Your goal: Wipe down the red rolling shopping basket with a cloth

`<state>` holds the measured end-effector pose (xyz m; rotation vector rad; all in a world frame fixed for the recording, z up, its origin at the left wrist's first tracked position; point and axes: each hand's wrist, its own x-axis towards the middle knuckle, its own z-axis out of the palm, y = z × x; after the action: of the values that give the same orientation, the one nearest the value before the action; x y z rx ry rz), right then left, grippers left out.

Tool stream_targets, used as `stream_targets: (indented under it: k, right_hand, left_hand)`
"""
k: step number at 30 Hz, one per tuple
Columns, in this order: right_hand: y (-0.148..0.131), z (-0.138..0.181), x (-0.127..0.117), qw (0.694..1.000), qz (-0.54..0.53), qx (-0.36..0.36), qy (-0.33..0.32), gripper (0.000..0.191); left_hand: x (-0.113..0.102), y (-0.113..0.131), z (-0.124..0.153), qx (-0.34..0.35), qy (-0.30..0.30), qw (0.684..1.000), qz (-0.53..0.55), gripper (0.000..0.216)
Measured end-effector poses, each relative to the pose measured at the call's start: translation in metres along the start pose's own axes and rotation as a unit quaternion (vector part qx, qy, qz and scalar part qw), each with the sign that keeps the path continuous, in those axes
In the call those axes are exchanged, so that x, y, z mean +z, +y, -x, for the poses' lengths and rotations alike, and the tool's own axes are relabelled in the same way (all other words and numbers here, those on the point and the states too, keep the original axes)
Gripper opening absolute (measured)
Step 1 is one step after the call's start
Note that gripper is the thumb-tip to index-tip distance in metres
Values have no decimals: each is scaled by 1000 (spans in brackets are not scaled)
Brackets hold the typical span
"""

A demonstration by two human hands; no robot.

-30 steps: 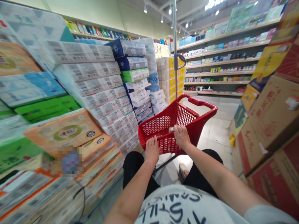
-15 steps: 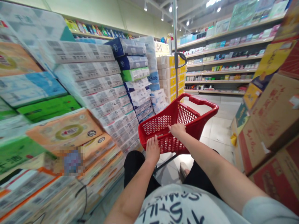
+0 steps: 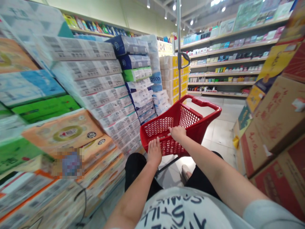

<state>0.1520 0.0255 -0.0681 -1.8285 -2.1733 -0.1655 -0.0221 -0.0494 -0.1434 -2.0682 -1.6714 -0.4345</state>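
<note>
A red plastic shopping cart (image 3: 175, 147) with perforated basket walls stands in front of my knees, its handle on the far right side. My left hand (image 3: 154, 154) lies over the near rim at the left corner, fingers bent over the edge. Farther right along the same rim, my right hand (image 3: 178, 134) is closed around it, with the thumb pointing left. Between the two hands a short stretch of rim shows. The part of the basket floor that I can see holds nothing I can make out.
Tissue packs (image 3: 102, 86) rise in tall stacks on the left. Cardboard cartons (image 3: 278, 114) line the right side. A metal pole (image 3: 179, 38) with a grey hook stands up behind the cart; its foot is hidden. Stocked shelves (image 3: 224, 74) span the back, beyond pale floor tiles (image 3: 215, 130).
The view has shifted slightly, so the stacks and cart appear a little farther left. Both hands keep their places on the rim.
</note>
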Motion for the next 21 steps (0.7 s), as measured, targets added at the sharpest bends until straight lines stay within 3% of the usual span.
stream_targets:
  k: [2, 7, 9, 12, 15, 18, 21]
  right_hand:
    - [-6, -1, 0, 1000, -3, 3, -3, 58]
    - [-13, 39, 30, 987, -29, -51, 149, 42]
    - [-12, 52, 38, 980, -30, -76, 180, 36]
    - [-11, 45, 31, 987, -24, -83, 133, 42]
    - [-17, 17, 9, 998, -20, -57, 18, 57]
    - [-28, -4, -7, 996, -16, -27, -83, 58]
    - [-39, -1, -2, 996, -19, -40, -74, 57]
  left_hand:
    - [2, -1, 0, 1, 5, 1000, -3, 68]
    - [2, -1, 1, 6, 11, 1000, -9, 70]
    - [2, -1, 1, 8, 9, 1000, -9, 71]
    - [2, 0, 1, 8, 9, 1000, -11, 70]
    - [2, 0, 1, 3, 12, 1000, -9, 67]
    - [2, -1, 1, -1, 10, 1000, -4, 66]
    - [2, -2, 2, 1, 5, 1000, -4, 64]
